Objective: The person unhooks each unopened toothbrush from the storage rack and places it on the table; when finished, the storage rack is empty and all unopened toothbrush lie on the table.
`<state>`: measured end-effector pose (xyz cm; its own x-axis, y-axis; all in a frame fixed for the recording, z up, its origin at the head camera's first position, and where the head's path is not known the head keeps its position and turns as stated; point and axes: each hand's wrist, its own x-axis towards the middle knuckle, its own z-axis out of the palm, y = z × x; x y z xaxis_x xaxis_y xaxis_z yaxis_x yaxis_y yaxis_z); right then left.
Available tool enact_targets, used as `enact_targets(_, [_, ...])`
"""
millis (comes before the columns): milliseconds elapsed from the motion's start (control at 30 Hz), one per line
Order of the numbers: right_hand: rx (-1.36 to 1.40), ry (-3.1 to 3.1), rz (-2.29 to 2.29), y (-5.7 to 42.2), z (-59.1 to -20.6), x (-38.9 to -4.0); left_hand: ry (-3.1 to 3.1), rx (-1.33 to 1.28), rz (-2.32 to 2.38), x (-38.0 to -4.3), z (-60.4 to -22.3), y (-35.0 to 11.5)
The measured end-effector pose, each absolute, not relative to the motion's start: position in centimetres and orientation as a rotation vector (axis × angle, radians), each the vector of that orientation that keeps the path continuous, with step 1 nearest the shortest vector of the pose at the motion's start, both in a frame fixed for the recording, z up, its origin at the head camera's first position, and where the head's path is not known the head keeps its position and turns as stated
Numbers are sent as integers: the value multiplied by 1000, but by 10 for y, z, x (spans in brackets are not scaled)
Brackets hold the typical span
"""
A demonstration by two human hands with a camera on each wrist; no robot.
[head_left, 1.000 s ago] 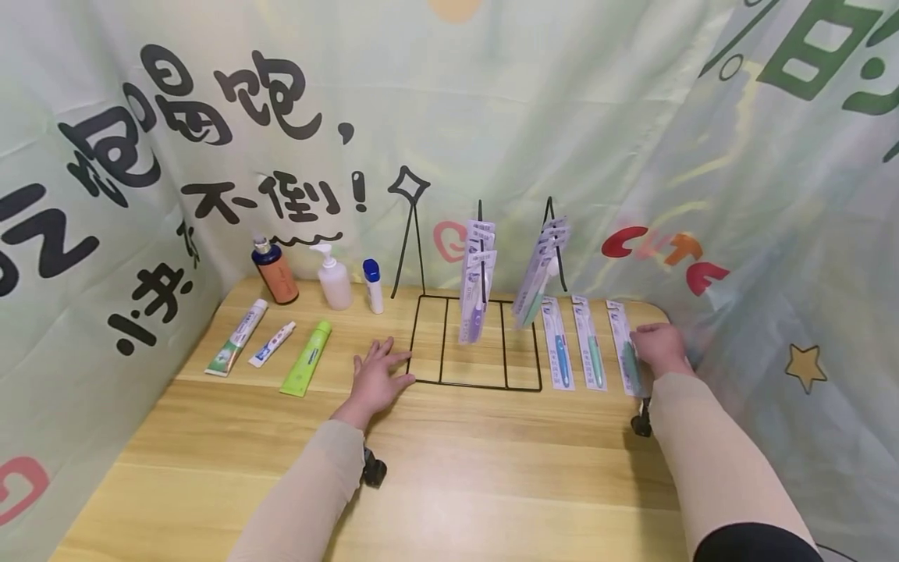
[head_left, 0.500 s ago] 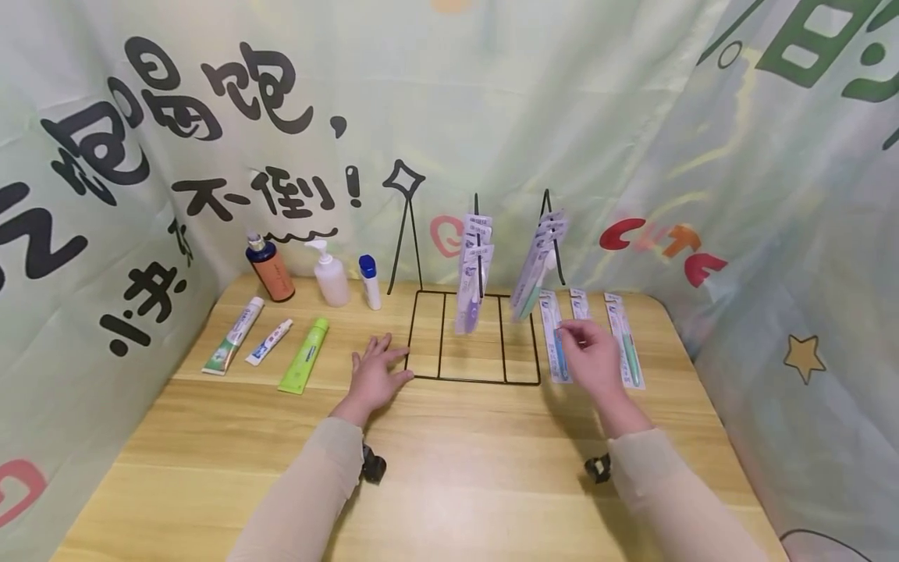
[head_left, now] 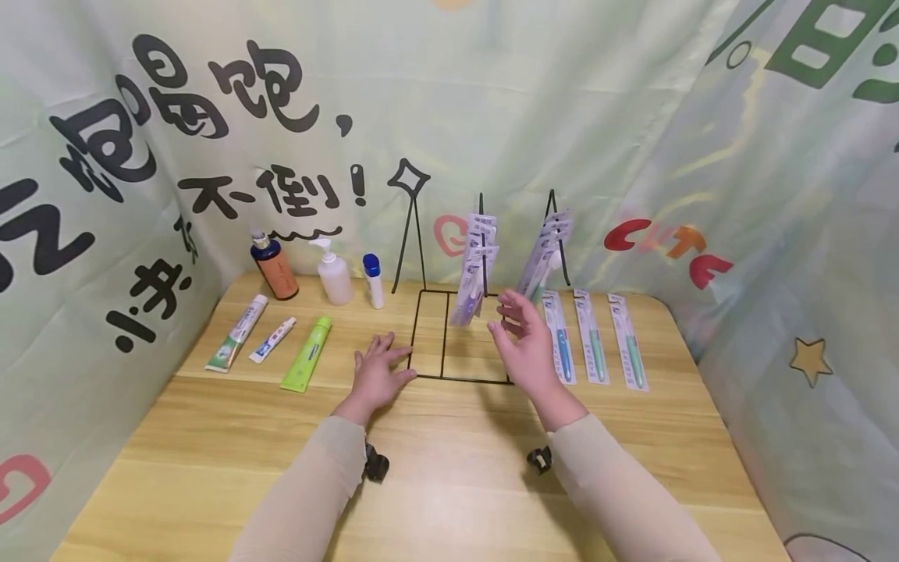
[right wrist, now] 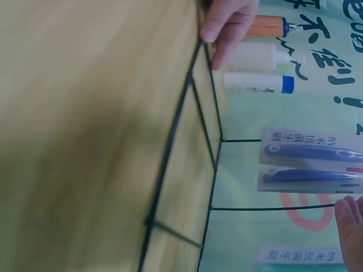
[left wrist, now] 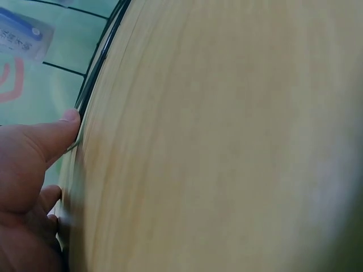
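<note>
A black wire rack (head_left: 445, 336) stands on the table, bearing hanging packs. My left hand (head_left: 379, 373) rests at its left front corner with fingers spread, the thumb (left wrist: 70, 116) against the wire in the left wrist view. My right hand (head_left: 528, 343) is raised over the rack's right part, its loosely bent fingers holding nothing. Just left of it hang purple toothbrush packs (head_left: 474, 269) on the middle hook; behind its fingertips, green toothbrush packs (head_left: 544, 250) hang on the right hook. The rack's left hook (head_left: 411, 226) bears no pack. In the right wrist view the purple packs (right wrist: 312, 148) hang near the right fingertips.
Right of the rack lie a blue toothbrush pack (head_left: 559, 339) and two green ones (head_left: 593, 339). On the left lie toothpaste tubes (head_left: 237, 334) and a green tube (head_left: 307, 355). Behind them stand an orange bottle (head_left: 276, 269), a pump bottle (head_left: 335, 277) and a blue-capped bottle (head_left: 374, 285).
My right hand has moved left from the rightmost lying pack, passing over the others, to the hanging packs. My left hand stays at the rack's corner.
</note>
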<state>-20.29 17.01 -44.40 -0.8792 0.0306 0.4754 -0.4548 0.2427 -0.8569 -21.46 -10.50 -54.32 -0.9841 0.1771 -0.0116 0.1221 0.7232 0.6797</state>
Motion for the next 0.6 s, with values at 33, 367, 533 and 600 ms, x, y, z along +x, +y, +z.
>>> enact_targets(33, [377,-2119,1693,168,-442,-206,2846,249,1116,-215,-543,-105])
enact_targets(367, [321,-2077,1749,152,-428,-224,2859,256,1124,-214,-543,-103])
enact_targets(533, [303,-1970,1835,144,-434,-226,2864,258,1120,-214,-544,-103])
enact_targets(600, [288,-1954,1839,141,-435,-226,2866,255,1124,-214,-544,-103])
